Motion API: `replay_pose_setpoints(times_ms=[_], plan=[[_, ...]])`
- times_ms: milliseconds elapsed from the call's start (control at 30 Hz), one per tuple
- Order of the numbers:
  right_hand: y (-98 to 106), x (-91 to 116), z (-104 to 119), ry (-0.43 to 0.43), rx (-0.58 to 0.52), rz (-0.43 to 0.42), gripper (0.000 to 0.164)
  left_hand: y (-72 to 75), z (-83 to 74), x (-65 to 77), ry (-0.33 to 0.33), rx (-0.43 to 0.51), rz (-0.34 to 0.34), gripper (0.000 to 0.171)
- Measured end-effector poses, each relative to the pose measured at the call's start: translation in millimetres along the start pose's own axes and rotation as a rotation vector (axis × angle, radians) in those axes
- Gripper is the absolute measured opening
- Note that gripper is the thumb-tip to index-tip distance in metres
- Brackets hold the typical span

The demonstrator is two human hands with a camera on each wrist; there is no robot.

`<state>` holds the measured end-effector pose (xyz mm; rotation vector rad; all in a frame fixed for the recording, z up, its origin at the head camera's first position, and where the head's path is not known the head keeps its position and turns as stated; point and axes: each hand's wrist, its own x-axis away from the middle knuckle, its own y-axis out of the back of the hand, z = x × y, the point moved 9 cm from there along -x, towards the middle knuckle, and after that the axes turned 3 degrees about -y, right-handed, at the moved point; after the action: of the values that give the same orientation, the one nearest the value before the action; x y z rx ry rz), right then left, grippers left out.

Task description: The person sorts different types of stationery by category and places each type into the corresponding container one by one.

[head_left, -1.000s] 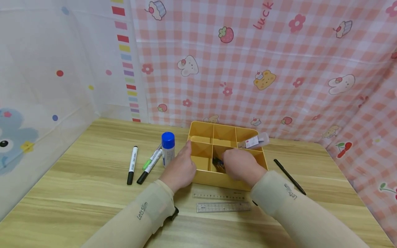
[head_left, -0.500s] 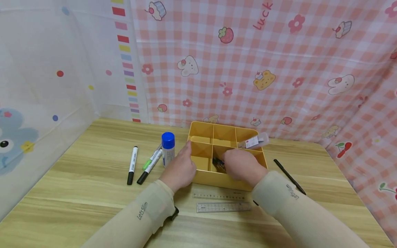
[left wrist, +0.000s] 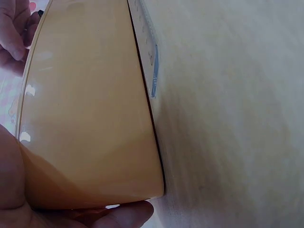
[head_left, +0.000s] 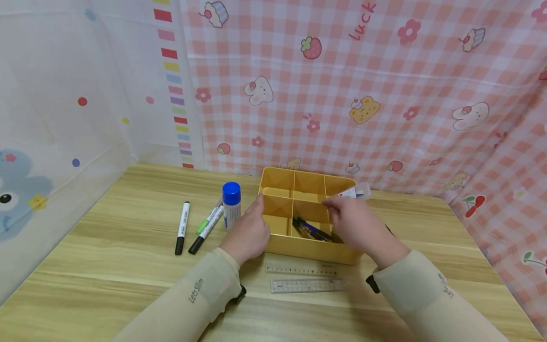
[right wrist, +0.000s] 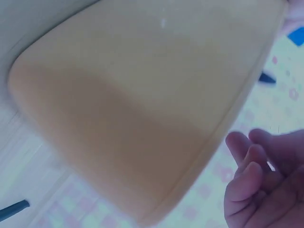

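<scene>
A yellow six-compartment desk organizer (head_left: 299, 247) stands on the table. My left hand (head_left: 248, 232) holds its left side, thumb at the rim and a finger along the side wall in the left wrist view. My right hand (head_left: 363, 228) hovers over the front right compartment, fingers loosely bent, with nothing visible between them in the right wrist view. Several dark pens (head_left: 312, 230) lie in the front middle compartment. A clear plastic case with a white label (head_left: 350, 194) leans out of the back right compartment, partly behind my right hand.
Left of the organizer stands a glue bottle with a blue cap (head_left: 231, 204). A marker (head_left: 182, 228), another marker (head_left: 206, 230) and a green highlighter (head_left: 202, 226) lie farther left. Two clear rulers (head_left: 307, 286) lie in front. A black pen (right wrist: 14, 210) lies to the right.
My right hand has come up out of the front middle compartment and moved right, uncovering the pens there. It now covers most of the black pen on the table. My left hand has not moved.
</scene>
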<state>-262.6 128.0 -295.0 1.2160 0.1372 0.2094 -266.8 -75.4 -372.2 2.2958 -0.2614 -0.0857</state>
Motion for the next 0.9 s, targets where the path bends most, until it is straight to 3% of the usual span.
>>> replay_pose_setpoints(times_ms=[200,367,600,900], plan=[[16,3,-35,-0.07,-0.072,-0.098,0.04,0.5,0.9,0.2,0.001,-0.001,0.0,0.068],[15,3,-56,-0.132,-0.067,-0.099,0.044,0.0,2.7,0.4,0.003,0.007,0.004,0.067],[14,5,-65,-0.136,-0.081,-0.083,0.045,-1.4,3.8,1.3,0.018,0.024,0.009,0.067],[34,8,-100,-0.191,-0.085,-0.085,0.049,1.0,3.1,0.2,0.001,0.008,0.001,0.068]])
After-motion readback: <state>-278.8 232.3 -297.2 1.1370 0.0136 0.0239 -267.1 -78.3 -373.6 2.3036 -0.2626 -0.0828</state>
